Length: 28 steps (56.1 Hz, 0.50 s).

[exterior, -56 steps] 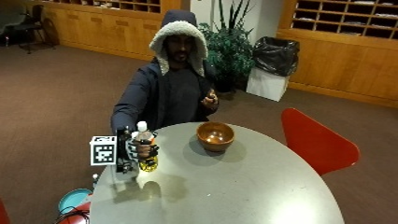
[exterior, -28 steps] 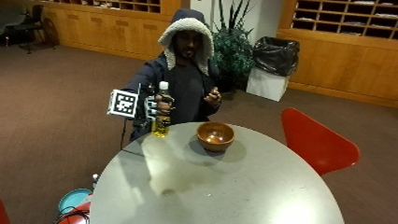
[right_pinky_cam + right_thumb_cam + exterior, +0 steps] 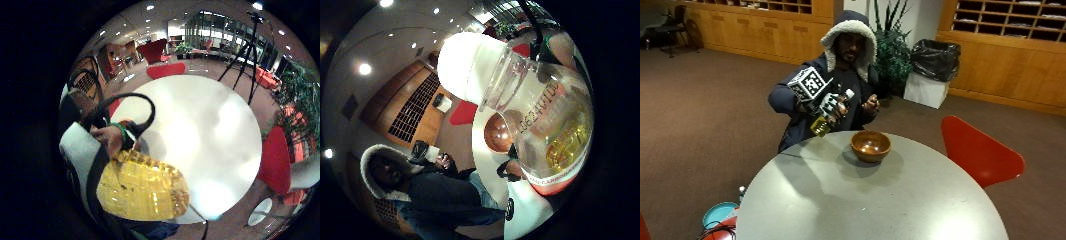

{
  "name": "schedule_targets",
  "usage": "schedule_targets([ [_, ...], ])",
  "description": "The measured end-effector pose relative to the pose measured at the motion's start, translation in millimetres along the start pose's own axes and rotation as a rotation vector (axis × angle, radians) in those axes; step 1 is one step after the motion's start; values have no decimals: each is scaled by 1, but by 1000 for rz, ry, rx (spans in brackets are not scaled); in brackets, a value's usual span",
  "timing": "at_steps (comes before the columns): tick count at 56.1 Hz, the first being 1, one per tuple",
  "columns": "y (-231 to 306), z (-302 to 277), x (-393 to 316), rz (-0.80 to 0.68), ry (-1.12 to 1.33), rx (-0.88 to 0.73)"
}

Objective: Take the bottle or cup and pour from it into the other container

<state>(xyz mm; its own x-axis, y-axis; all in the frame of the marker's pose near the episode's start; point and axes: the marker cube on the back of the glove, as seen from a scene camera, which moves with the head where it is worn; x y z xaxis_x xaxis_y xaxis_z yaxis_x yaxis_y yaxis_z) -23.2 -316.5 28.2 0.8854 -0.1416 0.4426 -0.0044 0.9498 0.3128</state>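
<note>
Overhead, the gloved right hand gripped the tilted bottle above the tabletop edge, at ten o'clock from the bowl; a red chair stood at three o'clock.

Brown carpet, wooden cubbies (plant between).

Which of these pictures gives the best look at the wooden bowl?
The outside view: the round brown wooden bowl stands whole and unblocked on the grey round table, below the clear plastic bottle of yellow liquid in the gloved right hand. The thumb side palm view shows it partly, behind the bottle. The little finger side view shows none of it.
</note>
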Motion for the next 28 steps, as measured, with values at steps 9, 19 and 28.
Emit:
schedule_targets([
  [9,4,17,-22,-139,80,-95],
  [19,-9,31,-40,-172,229,-163],
  [28,-7,52,-49,-186,408,-272],
])
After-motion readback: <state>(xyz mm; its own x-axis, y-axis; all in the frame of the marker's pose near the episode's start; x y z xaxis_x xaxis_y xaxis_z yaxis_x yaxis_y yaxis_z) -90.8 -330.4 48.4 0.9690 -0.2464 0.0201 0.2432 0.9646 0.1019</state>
